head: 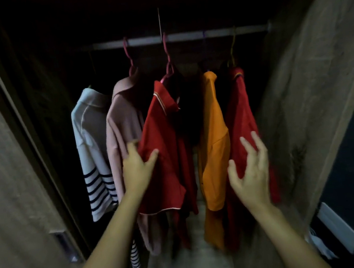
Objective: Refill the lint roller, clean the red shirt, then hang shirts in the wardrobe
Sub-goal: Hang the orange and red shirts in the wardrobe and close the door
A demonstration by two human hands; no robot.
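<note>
The white-trimmed red shirt hangs straight down from the middle of the rail, its left edge against my left hand, fingers spread and touching without gripping, while my right hand hovers wide-fingered and empty before the other red shirt.

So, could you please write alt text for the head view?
Two bare hands reach toward five shirts hanging on a dark wardrobe's rail: striped white shirt, pink shirt, red shirt, orange shirt, second red shirt. The left hand touches the red shirt's edge; the right hand, open, is before the second red shirt.
</note>
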